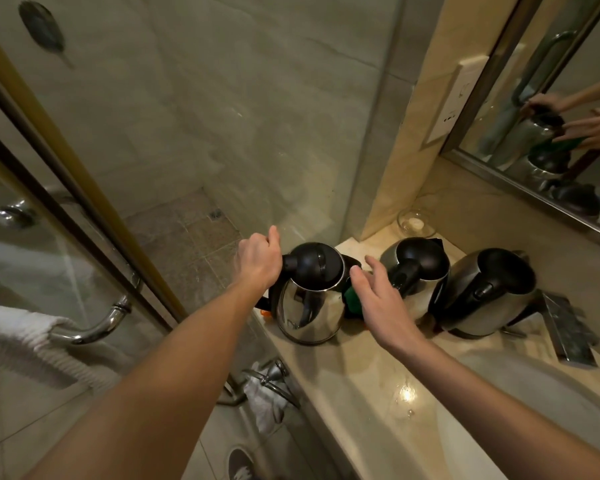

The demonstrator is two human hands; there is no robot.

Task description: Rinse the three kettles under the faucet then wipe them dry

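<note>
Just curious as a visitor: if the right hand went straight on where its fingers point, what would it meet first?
Probably the green cloth beside the leftmost kettle, lying just ahead of the right hand; depth is hard to judge, though.

left hand (258, 259): bare from knuckles to wrist, with tendon lines showing on its back; just left of the lid of the left kettle (309, 306).
left forearm (187, 341): bare along all of its visible length, slim, widening from below-left of that kettle to the bottom edge.
right hand (383, 299): bare, with long fingers and a broad back; just right of the kettle.
right forearm (499, 393): bare for its whole visible length, down-right of the kettle.
reflected hands (592, 129): both bare, with one bare forearm, seen in the mirror (520, 183) up-right of the kettle.
clothing: cannot be told; only bare hands and forearms show.
</note>
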